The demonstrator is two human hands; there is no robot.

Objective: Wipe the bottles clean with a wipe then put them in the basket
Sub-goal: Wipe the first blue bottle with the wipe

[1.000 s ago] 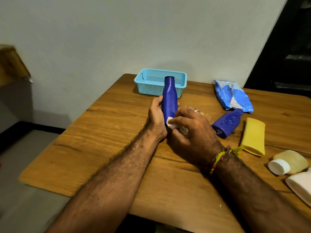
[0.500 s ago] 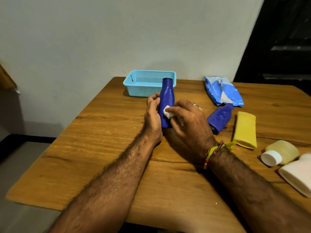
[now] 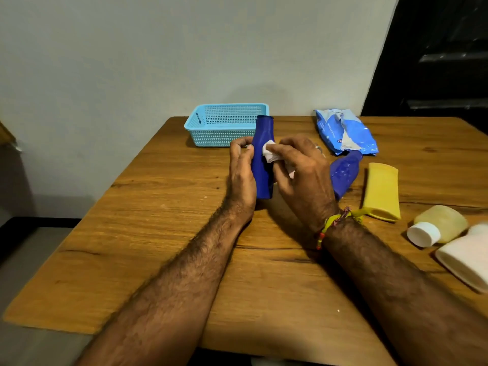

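A tall dark blue bottle (image 3: 262, 143) stands upright on the wooden table (image 3: 148, 233), in front of the light blue mesh basket (image 3: 224, 125). My left hand (image 3: 241, 175) grips the bottle's left side. My right hand (image 3: 303, 170) pinches a small white wipe (image 3: 269, 153) and presses it against the bottle's upper right side. Nothing shows inside the basket. A second blue bottle (image 3: 343, 173) lies on its side just right of my right hand.
A blue and white wipes pack (image 3: 343, 133) lies at the back right. A yellow bottle (image 3: 381, 191), a pale yellow bottle with a white cap (image 3: 438, 225) and a white bottle (image 3: 467, 260) lie along the right edge. A wall stands behind the basket.
My right hand has slid the wipe up the blue bottle, from its lower body to near its shoulder. My left hand keeps hold of the bottle. The camera has shifted.
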